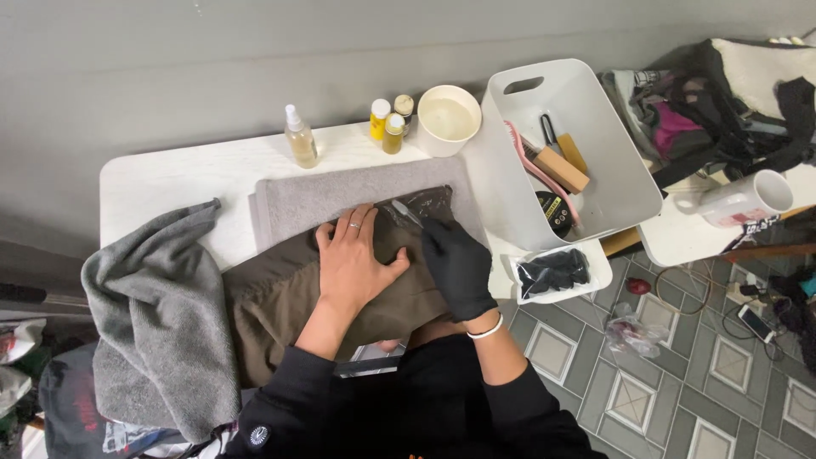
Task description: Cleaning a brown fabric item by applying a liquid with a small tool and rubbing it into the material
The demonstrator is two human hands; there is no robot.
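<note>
My left hand (355, 259), bare with a ring, lies flat with fingers spread on an olive-brown garment (276, 302) spread over a grey towel (340, 191) on the white table (170, 183). My right hand (457, 265) wears a black glove and grips a small slim tool (406, 212) whose tip rests on a clear plastic-wrapped dark part of the garment, just right of my left fingers.
A crumpled grey cloth (157, 331) hangs off the table's left. At the back stand a spray bottle (301, 138), small yellow bottles (387, 121) and a white cup (448, 119). A white bin (595, 187) with brushes sits at right, a packet tray (557, 272) below it.
</note>
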